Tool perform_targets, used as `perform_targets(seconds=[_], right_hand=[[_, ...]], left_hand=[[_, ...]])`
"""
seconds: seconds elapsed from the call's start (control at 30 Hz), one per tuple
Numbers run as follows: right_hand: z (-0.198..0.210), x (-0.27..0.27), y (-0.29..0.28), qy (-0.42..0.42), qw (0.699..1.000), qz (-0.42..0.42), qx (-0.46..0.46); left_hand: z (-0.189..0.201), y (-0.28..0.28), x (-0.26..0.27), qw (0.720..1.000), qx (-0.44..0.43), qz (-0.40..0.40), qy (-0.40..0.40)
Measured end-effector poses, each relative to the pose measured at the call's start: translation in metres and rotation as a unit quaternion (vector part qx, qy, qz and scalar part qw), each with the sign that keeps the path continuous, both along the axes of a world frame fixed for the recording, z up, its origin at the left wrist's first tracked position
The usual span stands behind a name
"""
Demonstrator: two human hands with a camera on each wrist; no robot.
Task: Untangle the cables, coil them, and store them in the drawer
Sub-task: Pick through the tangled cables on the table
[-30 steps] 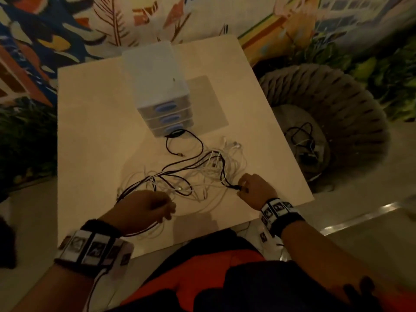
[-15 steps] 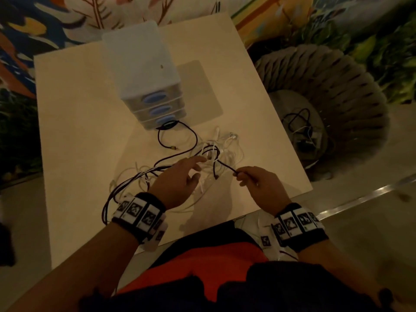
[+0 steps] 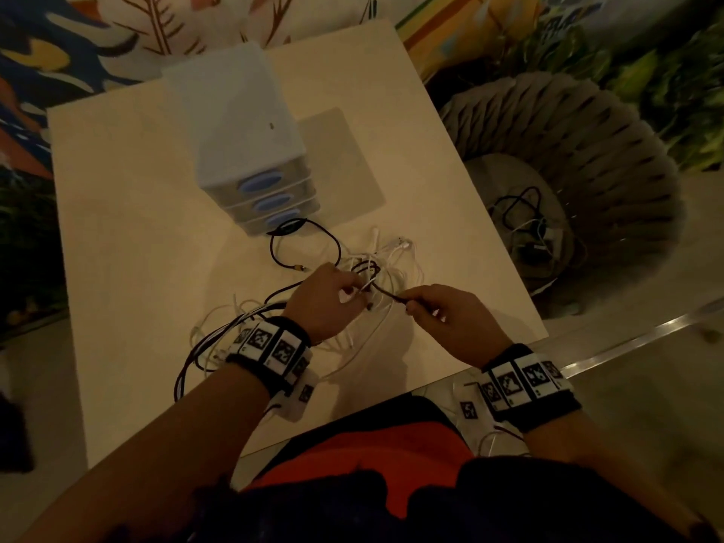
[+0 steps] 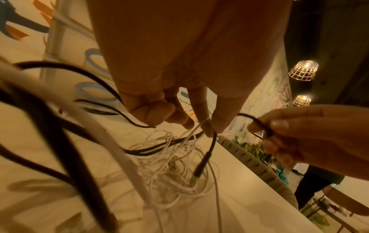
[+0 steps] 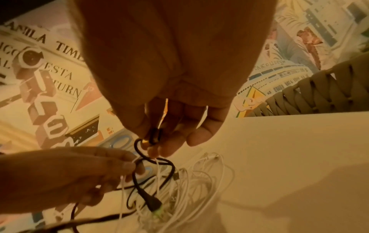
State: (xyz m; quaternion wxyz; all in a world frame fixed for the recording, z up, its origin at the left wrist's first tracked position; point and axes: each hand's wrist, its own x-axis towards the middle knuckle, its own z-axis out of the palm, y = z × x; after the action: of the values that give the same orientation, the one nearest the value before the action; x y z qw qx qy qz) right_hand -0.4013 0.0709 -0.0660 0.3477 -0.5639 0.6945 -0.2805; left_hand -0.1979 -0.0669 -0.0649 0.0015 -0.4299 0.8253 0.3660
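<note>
A tangle of black and white cables (image 3: 364, 276) is lying on the pale surface (image 3: 137, 213), just in front of the small drawer unit (image 3: 250, 150), whose three drawers are all seen pushed in. One black cable (image 3: 309, 237) is looping up to the base of the unit.

A black cable is being stretched between the two hands above the tangle. Its length is being pinched by the left hand (image 3: 327, 303), with the fingers (image 4: 207, 126) curled round it together with a thin white strand. The plug end is being gripped by the right hand (image 3: 450, 319) between thumb and fingers (image 5: 157, 146), which are closed on it. A second black plug (image 4: 201, 165) is hanging down from the left hand over the white cables.

More cables are lying on the seat of the woven chair (image 3: 580, 150) just beside the surface. Two lamps (image 4: 303, 71) are shown lit in the left wrist view.
</note>
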Motion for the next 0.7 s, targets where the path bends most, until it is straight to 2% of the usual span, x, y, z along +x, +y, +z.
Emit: perform_targets(seconds=[0.13,0.23,0.3,0.37,0.47,0.6,0.7], right_hand=[[-0.014,0.003,-0.002,0.022,0.998,0.008,0.053],[-0.015,0.010,-0.011,0.039,0.996,0.001,0.078],[-0.014,0.016,-0.018,0.027,0.997,0.007,0.074],[-0.017,0.020,-0.023,-0.029,0.998,-0.004,0.060],[-0.025,0.019,-0.030,-0.136,0.986,-0.038,0.085],[-0.022,0.018,-0.040,-0.257,0.955,-0.060,0.136],[-0.018,0.024,-0.051,-0.279,0.941,-0.089,0.169]], left_hand=[[0.003,0.002,0.001,0.999,0.039,0.006,0.022],[0.007,0.008,0.000,1.000,0.005,-0.024,0.003],[0.011,0.013,-0.003,0.999,0.015,-0.046,0.004],[0.012,0.017,-0.005,0.996,0.039,-0.080,0.003],[0.011,0.015,-0.003,0.994,0.033,-0.104,-0.012],[0.004,0.002,-0.003,0.998,0.028,-0.064,-0.006],[-0.001,-0.003,-0.009,0.999,0.032,-0.031,-0.012]])
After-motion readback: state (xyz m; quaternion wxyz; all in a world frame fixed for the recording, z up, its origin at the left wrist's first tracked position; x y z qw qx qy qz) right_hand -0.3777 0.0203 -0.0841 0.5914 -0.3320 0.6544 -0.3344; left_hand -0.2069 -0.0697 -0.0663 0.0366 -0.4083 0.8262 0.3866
